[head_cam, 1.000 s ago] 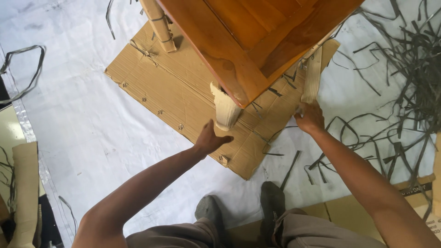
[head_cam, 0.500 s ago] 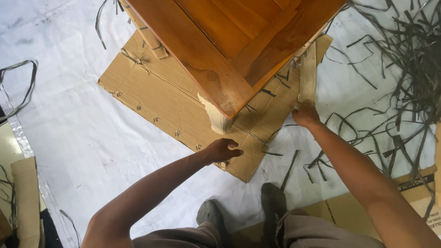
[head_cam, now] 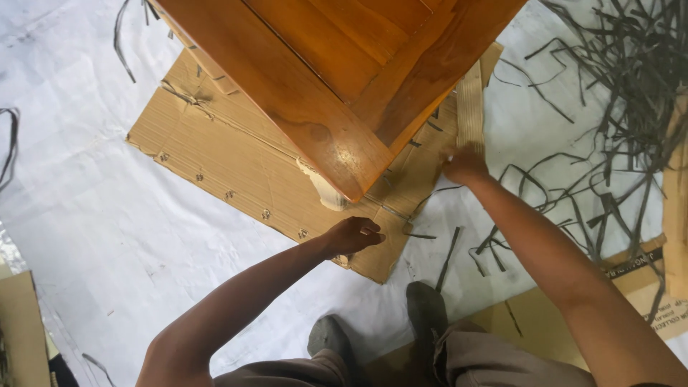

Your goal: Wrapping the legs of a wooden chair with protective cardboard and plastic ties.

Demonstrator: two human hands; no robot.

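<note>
cardboard sheet [head_cam: 236,161] under left hand [head_cam: 355,235]; right hand [head_cam: 466,166] on cardboard strip [head_cam: 470,100]

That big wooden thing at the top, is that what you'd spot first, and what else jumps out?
Yes: the shiny orange-brown wooden furniture piece fills the top middle and stands on a flat cardboard sheet over a white floor covering. The left hand rests on the cardboard by the padded near leg, while the right hand touches a cardboard strip at the right corner. A tangle of dark plastic straps lies at the right.
</note>
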